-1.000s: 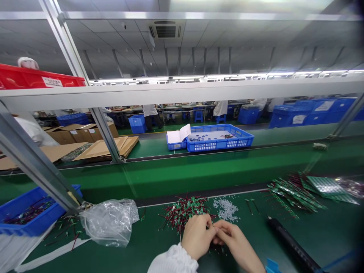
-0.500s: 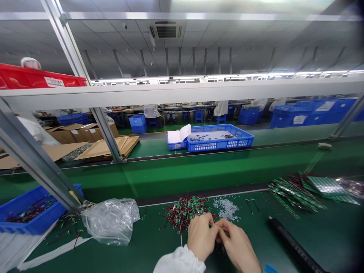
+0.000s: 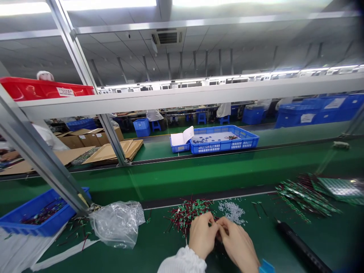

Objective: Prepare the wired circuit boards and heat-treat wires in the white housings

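My left hand (image 3: 202,233) and my right hand (image 3: 237,244) meet over the green work surface, fingertips pinched together. Whatever they hold is small and hidden behind the fingers. Just beyond my left hand lies a heap of small green circuit boards with dark red wires (image 3: 189,214). A scatter of tiny pale parts (image 3: 231,211) is spread beyond my right hand. Two loose wired pieces (image 3: 259,209) lie farther right. A black pen-shaped tool (image 3: 301,244) with a thin metal tip rests to the right of my right hand.
At left are a crumpled clear plastic bag (image 3: 118,223) and a blue bin (image 3: 42,227) of wired parts by a metal post (image 3: 51,167). Board strips (image 3: 307,197) are stacked at right. Past the green ledge stands a blue tray (image 3: 224,146). A rail (image 3: 182,98) crosses in front.
The camera view has shifted slightly, so the scene sits a little lower and farther right. Both hands stay pinched together in nearly the same pose.
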`<state>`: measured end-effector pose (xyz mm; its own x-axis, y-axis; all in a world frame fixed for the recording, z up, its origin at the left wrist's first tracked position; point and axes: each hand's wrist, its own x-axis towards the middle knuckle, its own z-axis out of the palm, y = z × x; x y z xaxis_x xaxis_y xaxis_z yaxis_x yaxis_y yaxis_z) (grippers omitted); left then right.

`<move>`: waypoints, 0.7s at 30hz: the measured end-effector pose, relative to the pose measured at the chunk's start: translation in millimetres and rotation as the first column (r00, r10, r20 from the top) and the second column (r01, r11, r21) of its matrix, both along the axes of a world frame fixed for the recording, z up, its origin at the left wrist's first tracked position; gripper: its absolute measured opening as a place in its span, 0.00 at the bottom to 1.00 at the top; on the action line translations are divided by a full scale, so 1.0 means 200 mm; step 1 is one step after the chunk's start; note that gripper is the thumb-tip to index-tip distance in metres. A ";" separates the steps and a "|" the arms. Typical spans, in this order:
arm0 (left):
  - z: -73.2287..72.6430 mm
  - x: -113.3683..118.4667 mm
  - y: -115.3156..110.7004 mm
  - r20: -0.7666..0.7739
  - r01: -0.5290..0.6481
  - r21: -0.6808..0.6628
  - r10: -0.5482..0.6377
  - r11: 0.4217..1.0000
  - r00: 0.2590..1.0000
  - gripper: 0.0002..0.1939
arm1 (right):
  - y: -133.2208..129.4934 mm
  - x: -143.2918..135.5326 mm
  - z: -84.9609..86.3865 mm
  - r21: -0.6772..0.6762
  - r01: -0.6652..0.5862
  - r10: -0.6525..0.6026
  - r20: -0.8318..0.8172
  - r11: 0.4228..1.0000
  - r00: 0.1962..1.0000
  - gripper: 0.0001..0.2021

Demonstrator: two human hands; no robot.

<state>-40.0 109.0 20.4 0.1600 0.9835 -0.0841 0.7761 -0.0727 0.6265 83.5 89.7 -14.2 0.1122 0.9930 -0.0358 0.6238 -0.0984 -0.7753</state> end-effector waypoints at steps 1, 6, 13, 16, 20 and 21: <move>0.00 -0.01 0.00 0.016 0.014 -0.012 -0.014 1.000 1.000 0.08 | 0.01 0.01 -0.02 0.011 -0.043 0.044 -0.083 0.999 0.996 0.09; -0.02 -0.04 0.02 0.038 0.100 -0.058 -0.098 0.993 0.994 0.14 | 0.05 0.07 -0.10 0.047 -0.225 0.219 -0.491 0.973 0.843 0.19; 0.00 -0.03 0.01 0.044 0.167 -0.011 -0.167 0.986 0.985 0.17 | 0.03 0.08 -0.12 0.059 -0.209 0.209 -0.524 0.976 0.826 0.19; 0.02 -0.03 0.00 0.056 0.173 -0.042 -0.171 0.984 0.984 0.16 | 0.03 0.09 -0.13 0.040 -0.216 0.207 -0.496 0.976 0.843 0.18; 0.02 -0.04 0.01 0.059 0.189 -0.072 -0.185 0.979 0.981 0.15 | 0.02 0.09 -0.14 0.002 -0.202 0.179 -0.469 0.979 0.865 0.17; 0.01 -0.04 0.01 0.060 0.185 -0.083 -0.181 0.979 0.982 0.14 | 0.02 0.08 -0.14 0.000 -0.201 0.177 -0.475 0.980 0.862 0.17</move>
